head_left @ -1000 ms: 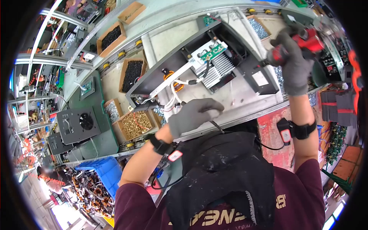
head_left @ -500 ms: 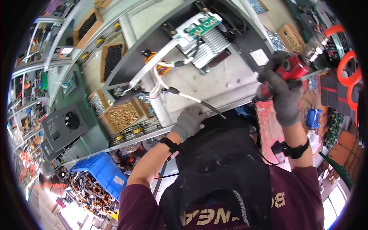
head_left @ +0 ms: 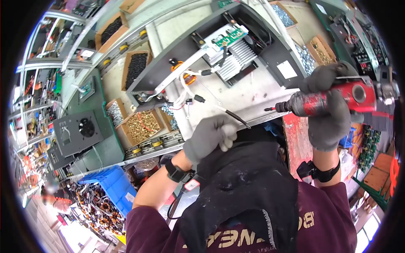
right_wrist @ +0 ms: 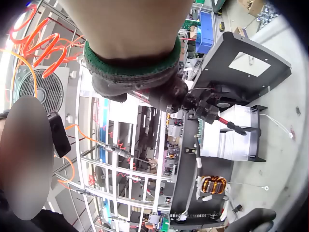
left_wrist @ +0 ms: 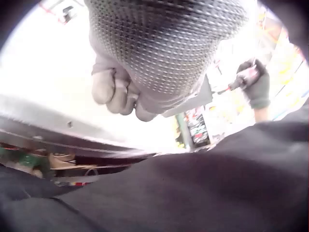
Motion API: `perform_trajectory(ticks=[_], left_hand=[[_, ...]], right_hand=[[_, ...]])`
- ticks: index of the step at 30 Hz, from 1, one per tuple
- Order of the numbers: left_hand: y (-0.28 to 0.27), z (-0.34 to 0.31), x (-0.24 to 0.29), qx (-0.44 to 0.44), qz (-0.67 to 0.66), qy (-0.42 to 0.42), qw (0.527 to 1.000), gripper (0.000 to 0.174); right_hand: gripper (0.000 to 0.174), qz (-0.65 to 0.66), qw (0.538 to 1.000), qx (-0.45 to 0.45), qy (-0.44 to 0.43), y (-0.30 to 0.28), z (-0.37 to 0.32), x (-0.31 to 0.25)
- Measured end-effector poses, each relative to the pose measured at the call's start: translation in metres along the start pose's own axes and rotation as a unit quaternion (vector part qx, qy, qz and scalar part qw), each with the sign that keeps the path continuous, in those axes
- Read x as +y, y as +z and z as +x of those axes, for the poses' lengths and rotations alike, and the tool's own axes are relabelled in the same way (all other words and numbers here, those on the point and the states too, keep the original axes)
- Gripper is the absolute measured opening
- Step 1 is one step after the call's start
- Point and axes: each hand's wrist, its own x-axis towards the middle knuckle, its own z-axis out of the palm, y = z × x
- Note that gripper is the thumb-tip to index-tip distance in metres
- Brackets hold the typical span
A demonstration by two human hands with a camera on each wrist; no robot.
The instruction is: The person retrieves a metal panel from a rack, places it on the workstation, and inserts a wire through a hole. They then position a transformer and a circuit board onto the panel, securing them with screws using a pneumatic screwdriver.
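My gloved right hand [head_left: 331,124] grips a red pneumatic screwdriver [head_left: 360,97] by its body, its bit pointing left over the bench's near edge. In the right wrist view the bit [right_wrist: 224,121] overlaps the chassis. Near that edge hovers my gloved left hand [head_left: 211,139], fingers curled in towards the palm; nothing shows between them. Just beyond it, a cable [head_left: 236,117] with a black sleeve and a ring lug reaches out from the black metal chassis [head_left: 185,63]. Inside the chassis sit a finned heatsink [head_left: 238,61], a green circuit board [head_left: 230,38] and an orange-wound coil [head_left: 188,77].
Boxes of brass fasteners [head_left: 141,128], black screws [head_left: 137,67] and silver screws [head_left: 304,59] stand around the chassis. A fan panel [head_left: 78,130] lies at left. Below it is a blue crate [head_left: 112,189]. An orange air hose [right_wrist: 43,46] coils behind the right hand.
The screwdriver has come away from the chassis's right panel, down towards the near edge, and swung so its bit points left. The left hand has moved off the cable, which now lies uncovered.
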Motion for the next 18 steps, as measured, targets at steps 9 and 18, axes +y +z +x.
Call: perform_trajectory(ticks=[9, 18], left_hand=[[0.017, 0.008, 0.044, 0.014, -0.281, -0.011, 0.960, 0.040], [0.019, 0.008, 0.048, 0.026, -0.252, -0.016, 0.967, 0.044]], right_hand=[[0.040, 0.123, 0.987, -0.095, -0.037, 0.042, -0.002, -0.014], [0.036, 0.111, 0.987, -0.109, -0.033, 0.042, 0.002, -0.010]])
